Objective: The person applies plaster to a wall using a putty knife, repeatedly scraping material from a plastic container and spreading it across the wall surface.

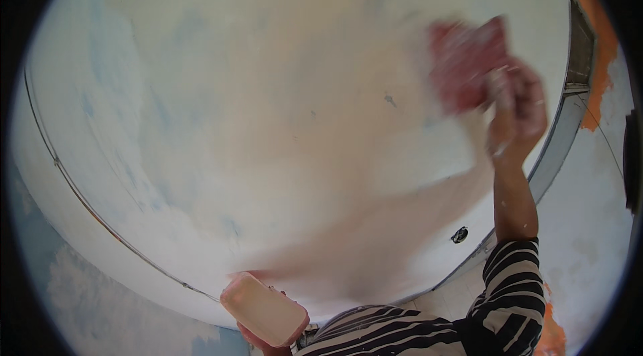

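Observation:
My right hand (pixel 516 108), streaked with white, is raised at the right against a patchy cream wall (pixel 281 75) with pale blue marks. Its fingers are closed on a red square pad or flat tool (pixel 463 54), smeared white and blurred by motion, at the wall's surface. Low in the centre-left, my left hand (pixel 245 334) grips a cream rectangular tray or block (pixel 264 308) from underneath; most of that hand is hidden by it. My right arm casts a shadow across the wall.
A thin cable or pipe (pixel 100 215) runs down the wall's left side. A small dark fitting (pixel 459 235) sits low on the wall. At the right are a grey frame or ledge (pixel 552 158) and orange paint (pixel 598 88). A tiled surface (pixel 429 301) shows behind my body.

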`<state>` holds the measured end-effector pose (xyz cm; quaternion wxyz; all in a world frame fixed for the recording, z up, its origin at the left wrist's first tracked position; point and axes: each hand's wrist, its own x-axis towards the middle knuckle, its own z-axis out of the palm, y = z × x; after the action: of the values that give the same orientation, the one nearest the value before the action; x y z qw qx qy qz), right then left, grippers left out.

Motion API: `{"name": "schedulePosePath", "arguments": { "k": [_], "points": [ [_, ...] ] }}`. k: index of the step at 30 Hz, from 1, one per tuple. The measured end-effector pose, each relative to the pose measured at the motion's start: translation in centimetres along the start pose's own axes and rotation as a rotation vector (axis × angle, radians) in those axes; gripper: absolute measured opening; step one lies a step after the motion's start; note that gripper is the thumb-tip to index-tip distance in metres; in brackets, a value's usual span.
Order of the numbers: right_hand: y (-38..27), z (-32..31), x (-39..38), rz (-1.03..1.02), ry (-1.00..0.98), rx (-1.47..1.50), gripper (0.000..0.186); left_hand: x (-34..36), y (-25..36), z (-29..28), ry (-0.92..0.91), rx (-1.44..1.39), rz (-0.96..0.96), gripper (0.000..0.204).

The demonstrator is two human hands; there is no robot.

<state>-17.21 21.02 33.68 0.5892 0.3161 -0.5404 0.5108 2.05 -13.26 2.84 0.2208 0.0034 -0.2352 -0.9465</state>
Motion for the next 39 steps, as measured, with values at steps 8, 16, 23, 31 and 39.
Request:
{"name": "schedulePosePath", "arguments": {
  "k": [8, 16, 23, 31, 39],
  "points": [
    [-0.1, 1.1, -14.7, 0.292, 0.132, 0.455, 0.027, -0.3, -0.2, -2.6, -0.170, -0.124, 0.081, 0.079],
    [-2.6, 5.2, -24.6, 0.398, -0.749, 0.959, 0.019, -2.5, -1.5, 0.1, 0.189, -0.185, 0.145, 0.061],
    [-2.9, 8.9, -22.7, 0.113, -1.060, 1.022, 0.016, -2.5, -0.2, -1.1, -0.228, -0.378, 0.020, 0.051],
    [-2.6, 10.7, -21.6, 0.094, -1.167, 1.078, 0.022, -1.2, -1.5, 0.2, -0.070, -0.357, -0.163, 0.052],
    [-1.8, 11.7, -22.9, 0.095, -1.378, 1.109, 0.025, -0.2, -2.3, -1.0, 0.106, -0.155, -0.325, 0.057]
  ]
}}
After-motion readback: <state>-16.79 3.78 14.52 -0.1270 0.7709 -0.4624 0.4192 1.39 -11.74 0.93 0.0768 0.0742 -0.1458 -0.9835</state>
